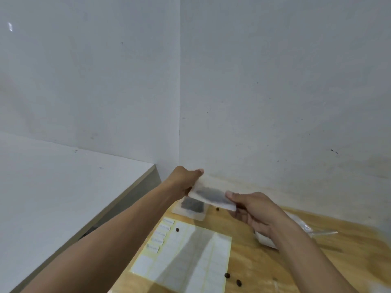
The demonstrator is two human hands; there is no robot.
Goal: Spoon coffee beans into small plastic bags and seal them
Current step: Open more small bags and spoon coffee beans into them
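Head view, held bag: a small translucent plastic bag with dark coffee beans inside (pixel 211 196) is lifted above the wooden table (pixel 264 261).
Left hand (pixel 186 179): fingers pinched on one end.
Right hand (pixel 251 210): fingers clamped on the other end.
Below: another filled bag (pixel 191 206), white label sheet (pixel 190 254), loose beans (pixel 226 275).
Advice: keep it level and press firmly along the whole strip.

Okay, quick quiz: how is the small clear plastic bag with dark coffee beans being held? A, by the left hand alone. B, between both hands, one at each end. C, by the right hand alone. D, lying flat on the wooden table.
B: the left hand and right hand each grip one end of the small clear plastic bag of dark coffee beans, raised above the wooden table.
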